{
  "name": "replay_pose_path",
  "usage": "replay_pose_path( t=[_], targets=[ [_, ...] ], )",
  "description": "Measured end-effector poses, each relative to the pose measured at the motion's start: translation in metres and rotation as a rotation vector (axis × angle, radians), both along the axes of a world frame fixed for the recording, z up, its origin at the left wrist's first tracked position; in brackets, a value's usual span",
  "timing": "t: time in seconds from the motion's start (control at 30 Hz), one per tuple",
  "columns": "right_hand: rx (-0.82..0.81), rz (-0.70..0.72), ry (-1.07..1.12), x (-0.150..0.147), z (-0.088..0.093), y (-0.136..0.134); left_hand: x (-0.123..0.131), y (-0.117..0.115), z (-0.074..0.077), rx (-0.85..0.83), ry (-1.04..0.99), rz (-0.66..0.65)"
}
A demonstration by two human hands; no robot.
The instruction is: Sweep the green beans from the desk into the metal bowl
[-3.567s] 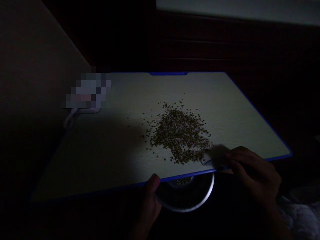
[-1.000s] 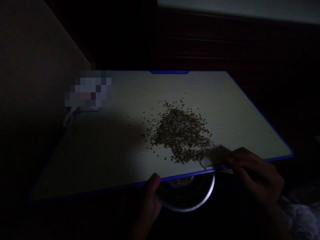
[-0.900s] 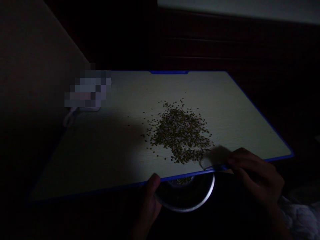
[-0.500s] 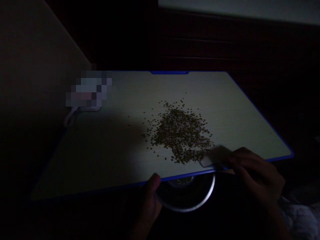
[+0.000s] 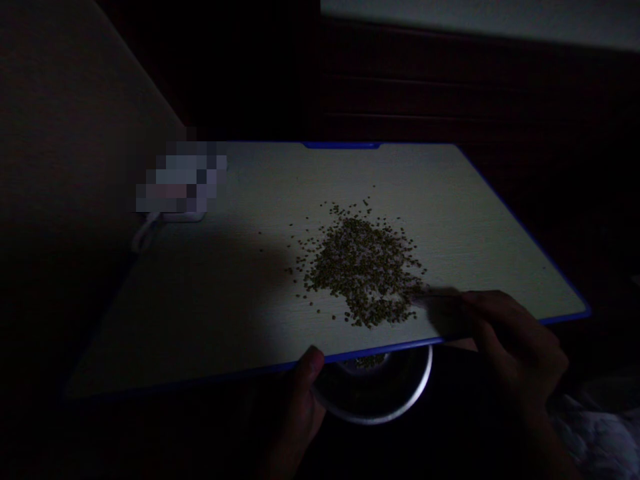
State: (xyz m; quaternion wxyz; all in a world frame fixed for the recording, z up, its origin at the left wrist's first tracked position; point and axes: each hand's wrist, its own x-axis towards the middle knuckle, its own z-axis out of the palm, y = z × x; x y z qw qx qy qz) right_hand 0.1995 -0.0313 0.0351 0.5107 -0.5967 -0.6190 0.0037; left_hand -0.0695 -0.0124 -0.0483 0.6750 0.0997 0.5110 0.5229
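Observation:
A pile of small greenish-brown beans or seeds (image 5: 357,260) lies on a pale tabletop (image 5: 500,267) with a blue rim. My right hand (image 5: 515,340) pinches a thin flat card (image 5: 437,295), seen nearly edge-on, its tip at the pile's right side. Below the near table edge, a round metal bowl (image 5: 423,383) holds some of the same seeds. My left hand (image 5: 303,400) grips the bowl's left side, its thumb up against the table's blue edge; the fingers are mostly hidden in shadow.
A blurred-out pale device (image 5: 185,217) with a strap loop sits at the table's far left corner, by a wall (image 5: 60,100). Dark panelling stands behind the table, under a pale ledge (image 5: 475,20). Patterned cloth (image 5: 595,427) shows at lower right. The scene is very dim.
The card in my right hand has tilted from showing its flat face to nearly edge-on, lifting slightly away from the near edge. My left hand and the bowl stay put.

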Motion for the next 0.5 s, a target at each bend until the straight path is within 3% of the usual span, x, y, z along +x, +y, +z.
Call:
replay_pose_path(
  t=[0.1,0.33,0.5],
  targets=[
    [-0.018,0.027,0.006,0.001,0.0,-0.001,-0.001,-0.001,-0.003,-0.022,0.043,-0.003],
    [0.01,0.044,0.042,0.002,-0.001,-0.002,0.006,0.003,0.011,-0.085,-0.106,0.02],
    [0.021,0.042,0.063,0.004,0.0,-0.003,0.005,0.004,0.009,-0.082,-0.09,0.044]
  ],
)
